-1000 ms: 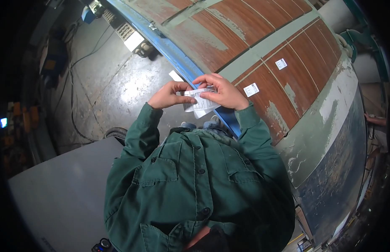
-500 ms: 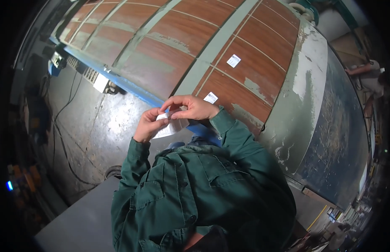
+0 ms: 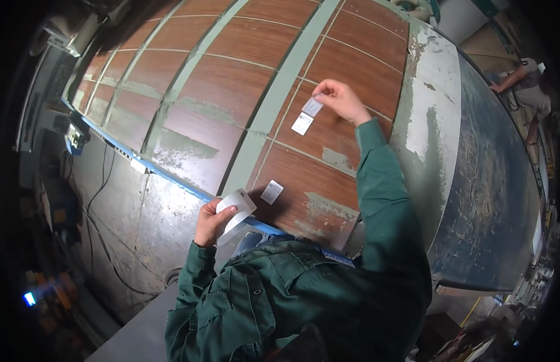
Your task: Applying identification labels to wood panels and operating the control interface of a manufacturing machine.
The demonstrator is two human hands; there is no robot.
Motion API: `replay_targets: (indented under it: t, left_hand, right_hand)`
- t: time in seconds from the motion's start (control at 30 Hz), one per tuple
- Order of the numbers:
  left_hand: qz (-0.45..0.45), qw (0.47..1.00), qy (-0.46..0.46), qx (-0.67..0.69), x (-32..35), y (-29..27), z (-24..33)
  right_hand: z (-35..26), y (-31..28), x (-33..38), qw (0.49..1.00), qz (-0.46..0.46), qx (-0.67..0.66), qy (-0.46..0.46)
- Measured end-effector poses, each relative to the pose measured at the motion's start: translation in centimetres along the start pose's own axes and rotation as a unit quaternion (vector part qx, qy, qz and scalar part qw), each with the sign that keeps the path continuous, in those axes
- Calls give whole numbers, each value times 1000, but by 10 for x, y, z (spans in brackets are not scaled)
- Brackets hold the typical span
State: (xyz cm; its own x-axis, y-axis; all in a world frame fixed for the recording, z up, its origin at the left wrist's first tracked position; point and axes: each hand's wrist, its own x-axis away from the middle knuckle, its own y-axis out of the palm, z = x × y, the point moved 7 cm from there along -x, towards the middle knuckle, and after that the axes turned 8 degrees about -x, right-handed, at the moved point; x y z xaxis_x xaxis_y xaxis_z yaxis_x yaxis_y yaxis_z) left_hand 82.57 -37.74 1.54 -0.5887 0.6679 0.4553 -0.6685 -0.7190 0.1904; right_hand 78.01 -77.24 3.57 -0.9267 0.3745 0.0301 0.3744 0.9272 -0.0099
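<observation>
The right hand [image 3: 340, 99], which met the left at the chest a moment ago, now reaches to upper centre, fingers pinched on a small label [image 3: 312, 107] above a stuck label [image 3: 302, 123] on the wood panel [image 3: 232, 84]. The left hand [image 3: 212, 222] clamps the label sheet [image 3: 238, 208] at lower centre.
</observation>
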Motion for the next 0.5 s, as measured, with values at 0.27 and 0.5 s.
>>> replay_targets:
  t: [0.27, 0.5]
  left_hand:
    - [55, 996, -61, -46, 0, 2, -8]
    - [89, 992, -69, -56, 6, -9, -14]
  right_hand:
    - [81, -149, -75, 958, 55, 255, 120]
    - [87, -156, -50, 813, 286, 496, 107]
